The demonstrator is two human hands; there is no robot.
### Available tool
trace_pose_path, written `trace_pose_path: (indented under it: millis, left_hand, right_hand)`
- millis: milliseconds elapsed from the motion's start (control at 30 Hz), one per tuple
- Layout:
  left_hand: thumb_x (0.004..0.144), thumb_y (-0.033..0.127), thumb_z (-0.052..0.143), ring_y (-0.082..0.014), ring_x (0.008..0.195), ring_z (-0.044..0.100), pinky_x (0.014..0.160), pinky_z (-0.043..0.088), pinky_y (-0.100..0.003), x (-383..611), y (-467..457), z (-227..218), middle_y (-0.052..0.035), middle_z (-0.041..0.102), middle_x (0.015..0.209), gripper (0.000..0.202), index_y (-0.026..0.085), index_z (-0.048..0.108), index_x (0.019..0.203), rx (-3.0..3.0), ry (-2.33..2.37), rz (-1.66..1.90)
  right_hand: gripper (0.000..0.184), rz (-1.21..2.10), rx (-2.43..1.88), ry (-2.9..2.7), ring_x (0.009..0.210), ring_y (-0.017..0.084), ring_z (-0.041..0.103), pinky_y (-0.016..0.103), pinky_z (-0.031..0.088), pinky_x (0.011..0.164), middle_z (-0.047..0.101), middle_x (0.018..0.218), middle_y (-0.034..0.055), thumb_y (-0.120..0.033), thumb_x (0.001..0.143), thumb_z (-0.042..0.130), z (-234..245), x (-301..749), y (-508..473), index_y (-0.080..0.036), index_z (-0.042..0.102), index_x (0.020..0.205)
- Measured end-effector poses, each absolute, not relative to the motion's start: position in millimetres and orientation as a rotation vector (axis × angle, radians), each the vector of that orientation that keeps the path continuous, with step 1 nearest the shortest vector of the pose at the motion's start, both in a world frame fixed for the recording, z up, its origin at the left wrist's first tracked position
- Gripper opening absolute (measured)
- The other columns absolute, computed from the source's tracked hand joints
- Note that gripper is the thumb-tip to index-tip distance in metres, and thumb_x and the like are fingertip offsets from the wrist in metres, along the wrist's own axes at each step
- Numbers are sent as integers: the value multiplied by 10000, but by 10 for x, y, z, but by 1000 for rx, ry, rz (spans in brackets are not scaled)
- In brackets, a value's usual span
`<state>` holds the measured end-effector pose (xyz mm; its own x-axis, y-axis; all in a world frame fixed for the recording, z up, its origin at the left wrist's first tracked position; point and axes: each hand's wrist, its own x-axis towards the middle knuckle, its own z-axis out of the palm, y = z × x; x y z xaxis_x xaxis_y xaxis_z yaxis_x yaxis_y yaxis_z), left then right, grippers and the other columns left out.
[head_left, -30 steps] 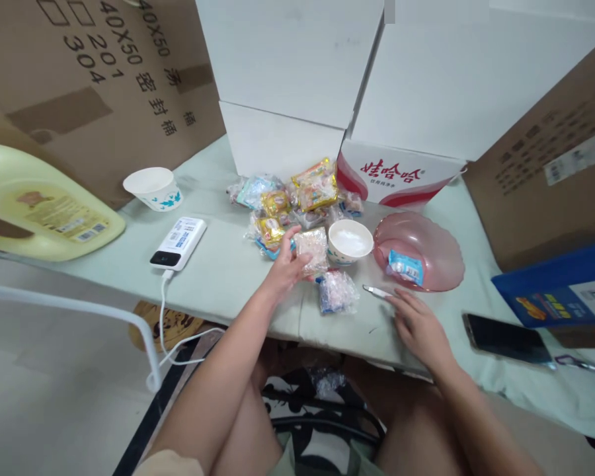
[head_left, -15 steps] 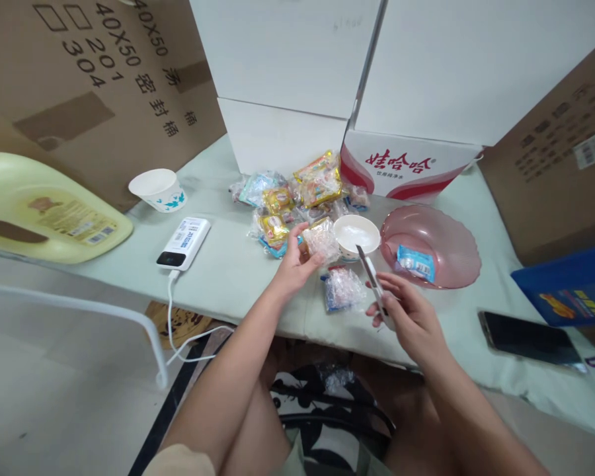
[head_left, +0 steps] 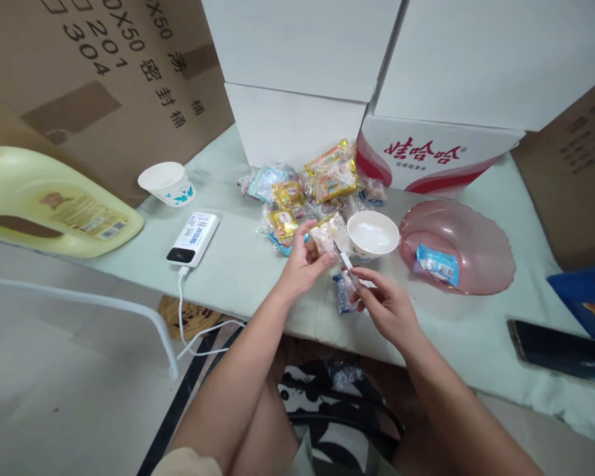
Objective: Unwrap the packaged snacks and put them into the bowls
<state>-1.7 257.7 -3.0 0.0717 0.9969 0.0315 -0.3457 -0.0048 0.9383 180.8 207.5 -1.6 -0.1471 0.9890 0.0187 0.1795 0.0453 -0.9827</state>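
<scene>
Left hand (head_left: 301, 270): fingers and thumb closed partway in a pinch grip on one clear-wrapped packet (head_left: 328, 233). Packet raised above the worktop (head_left: 250, 274), toward the near edge from the pile.

Right hand (head_left: 385, 305): fingers curled round one slim cutter (head_left: 348, 261), pale-bodied, dark blade out. Blade tip at the packet, close to the left thumb; contact or narrow gap, cannot tell.

Paper cup (head_left: 375, 254), white, upright, just beside the packet.

Wrapped bundle (head_left: 344, 294), blue and clear, lying near the worktop's near edge, partly behind the right hand.

Pile of packets (head_left: 333, 182), gold, blue and clear, before the white carton (head_left: 421, 155) with red lettering.

Pink bowl (head_left: 496, 268), scalloped rim, right of the cup; one blue sachet (head_left: 439, 264) inside.

Hazards, as judged: a slip on slick film could carry the blade into the left thumb; too deep a stroke could score the contents; a wide elbow or wrist swing could tip the cup or sweep the bundle over the near edge.
</scene>
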Motion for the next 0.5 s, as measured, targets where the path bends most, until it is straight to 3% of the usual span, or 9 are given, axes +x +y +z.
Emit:
trace_pose_path:
  millis: [133, 233, 400, 500]
  left_hand:
    - [655, 358, 869, -174, 1002, 664, 867, 522, -295, -46, 2629, 80, 18, 672, 1096, 800, 395, 401, 1303, 688, 856, 1521]
    - [621, 331, 883, -144, 978, 660, 837, 528, -265, -60, 2654, 108, 34, 653, 1142, 759, 379, 426, 1226, 605, 826, 1571]
    - [617, 376, 886, -93, 743, 628, 674, 531, -222, -5, 2630, 99, 63, 639, 947, 673, 318, 415, 1094, 600, 834, 1456]
    - [613, 416, 885, -82, 681, 598, 608, 518, -204, 51, 2589, 121, 77, 617, 890, 642, 288, 394, 1006, 619, 856, 1416]
  right_hand:
    - [371, 1160, -1314, -1565, 586, 148, 654, 265, 508, 458, 743, 964, 76, -391, 898, 557, 85, 2007, 1988, -228, 640, 1221]
    - [434, 866, -1551, -1597, 637, 179, 679, 289, 508, 496, 738, 1012, 90, -371, 851, 566, 47, 2345, 1927, -224, 578, 1259]
    - [402, 379, -2010, -1895, 696, 247, 694, 380, 516, 625, 757, 977, 86, -285, 799, 513, -178, 2848, 1878, -234, 620, 1184]
    - [321, 252, -1992, -2002, 833, 309, 712, 444, 538, 712, 756, 1017, 124, -317, 839, 486, -209, 2891, 1869, -215, 666, 1086]
